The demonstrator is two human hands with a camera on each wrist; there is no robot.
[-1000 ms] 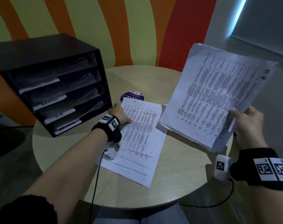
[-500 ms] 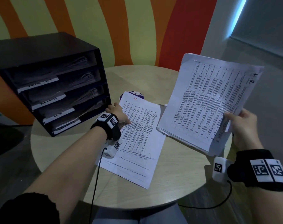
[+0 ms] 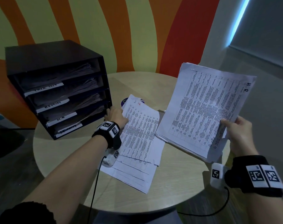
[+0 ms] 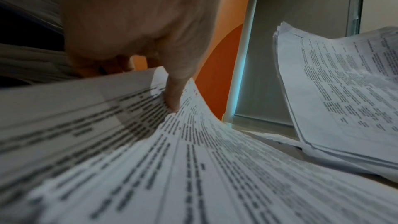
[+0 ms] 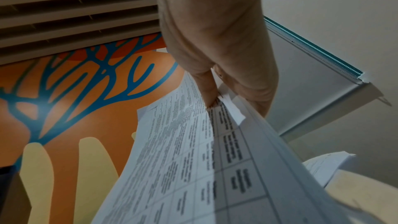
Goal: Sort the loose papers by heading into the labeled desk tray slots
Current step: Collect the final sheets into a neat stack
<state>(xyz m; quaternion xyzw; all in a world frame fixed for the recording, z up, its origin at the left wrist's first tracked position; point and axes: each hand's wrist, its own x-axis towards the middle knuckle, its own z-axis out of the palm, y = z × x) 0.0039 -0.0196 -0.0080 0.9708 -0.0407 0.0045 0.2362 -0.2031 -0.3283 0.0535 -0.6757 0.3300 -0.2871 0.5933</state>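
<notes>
Nearest the wearer, the right hand (image 3: 237,135) grips a thick stack of papers (image 3: 202,110) by its near right corner, thumb on the printed face and fingers behind; the stack is tilted up off the round table (image 3: 178,191), its lower left corner low over the tabletop. Its top sheet carries a handwritten "H.R." at the upper right corner, legible only from the head view. The right wrist view adds what the head view hides: the thumb (image 5: 206,88) presses the front sheet while the other fingers back the pile, whose corner fans slightly.

The left hand (image 3: 115,116) pinches the top sheet (image 3: 140,126) of the loose papers lying on the table. From the head view its fingers are hidden under the page. The left wrist view shows the thumb (image 4: 174,91) pressing down on the printed face and the far edge of the sheet curling up, with small red marks near that edge, too blurred to read. A lower sheet (image 3: 131,175) lies flat beneath and reaches toward the near edge of the table.

Bare tabletop lies between the two piles and along the near rim. A purple disc (image 3: 123,101) peeks from under the lifted sheet's far corner.

Farther left stands the black desk tray (image 3: 40,62) with four labelled slots, each already holding papers; its front right corner is just beside the left hand's knuckles. Behind rises an orange and yellow striped wall (image 3: 105,29).
</notes>
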